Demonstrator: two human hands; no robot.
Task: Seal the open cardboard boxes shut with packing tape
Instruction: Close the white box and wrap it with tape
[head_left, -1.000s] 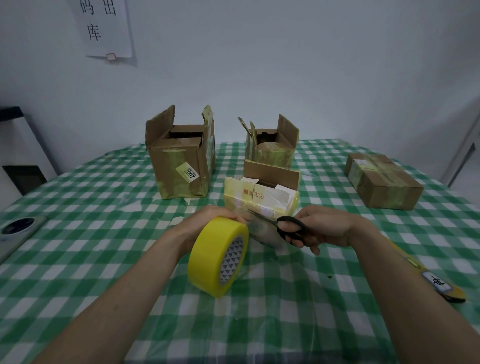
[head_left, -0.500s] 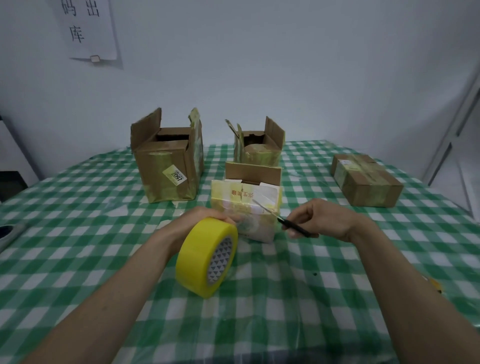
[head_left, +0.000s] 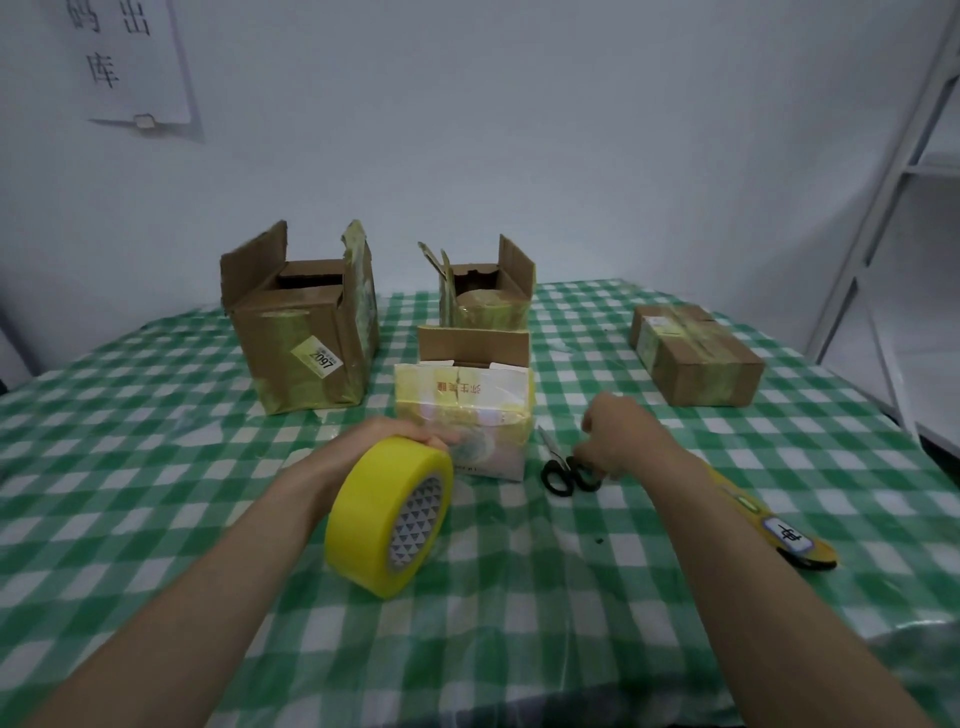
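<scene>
While the left hand (head_left: 387, 441) grips tape (head_left: 389, 517) — scissors (head_left: 569, 470) lie tabled.

Open boxes (head_left: 304, 338); upright yellow tape (head_left: 389, 514).

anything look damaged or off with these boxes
Yes. The small open box at the back has a torn, ragged left flap. The big open box has a frayed, tape-crusted right flap. The sealed box on the right looks fine.

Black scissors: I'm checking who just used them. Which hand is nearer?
Right. The right hand touches the scissors handles on the tablecloth; the left hand grips the yellow tape roll, leftward.
</scene>
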